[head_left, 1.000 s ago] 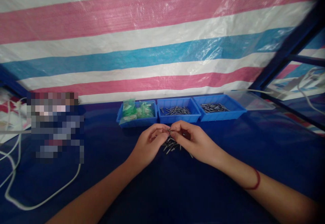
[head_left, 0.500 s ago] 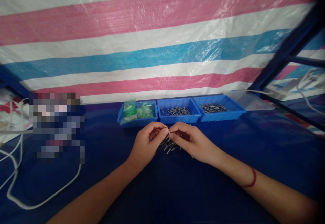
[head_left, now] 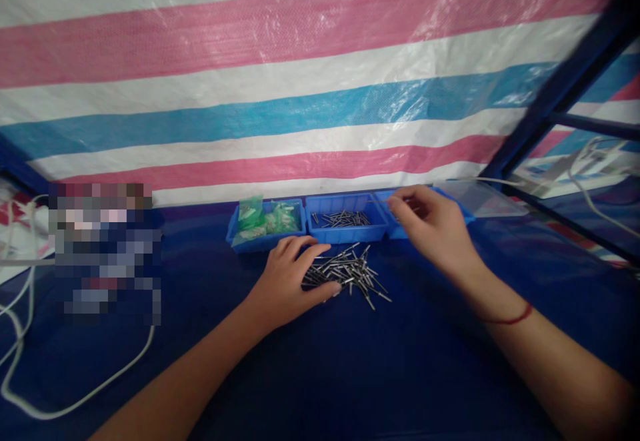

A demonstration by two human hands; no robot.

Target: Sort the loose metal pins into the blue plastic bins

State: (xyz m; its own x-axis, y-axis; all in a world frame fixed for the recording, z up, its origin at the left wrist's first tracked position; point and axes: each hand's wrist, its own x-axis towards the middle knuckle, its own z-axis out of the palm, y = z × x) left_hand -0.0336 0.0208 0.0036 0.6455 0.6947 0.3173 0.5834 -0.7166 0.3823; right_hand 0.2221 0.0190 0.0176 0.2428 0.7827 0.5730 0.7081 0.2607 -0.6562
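A loose pile of blind rivets (head_left: 357, 271), thin and dark with silvery ends, lies on the blue table. My left hand (head_left: 285, 281) rests at the pile's left side, thumb and fingers spread, some rivets hidden behind it. Over the right blue bin (head_left: 397, 231) is my right hand (head_left: 433, 224), thumb and fingertips pinched together; what they hold, if anything, cannot be made out. That hand hides most of the bin's inside. In the middle blue bin (head_left: 345, 234) lie more rivets (head_left: 346, 219).
A left blue bin (head_left: 270, 242) holds green plastic packets (head_left: 251, 211). Behind the bins hangs a striped plastic sheet (head_left: 270, 107). A white cable (head_left: 75, 409) loops at the left beside a pixelated area. A clear plastic sheet (head_left: 487, 199) lies right of the bins, near a dark frame post (head_left: 540, 101).
My hands were together, pinching over the pile. Now they are apart: the right has moved right and away to the right bin, and the left has opened, leaving the pile in view.
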